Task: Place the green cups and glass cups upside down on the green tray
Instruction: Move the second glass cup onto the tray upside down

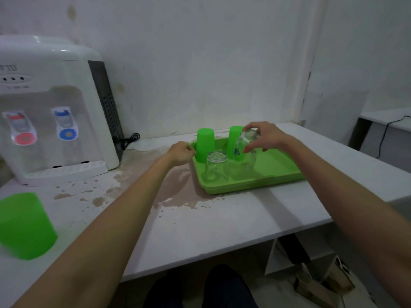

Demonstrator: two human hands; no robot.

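A green tray (275,170) lies on the white table. Two green cups stand upside down at its back: one on the left (205,144), one further right (234,141). In front of them a glass cup (216,166) rests upside down. My right hand (263,136) grips a second glass cup (246,147), tilted with its base up, just above the tray. My left hand (181,152) is loosely closed at the tray's left rim and holds nothing. Another green cup (24,225) stands on the table at the near left.
A white water dispenser (51,107) stands at the back left with a black cord (129,140) beside it. Brown stains (178,194) mark the table left of the tray. A second table (387,117) is at the far right. Boxes lie below the table edge.
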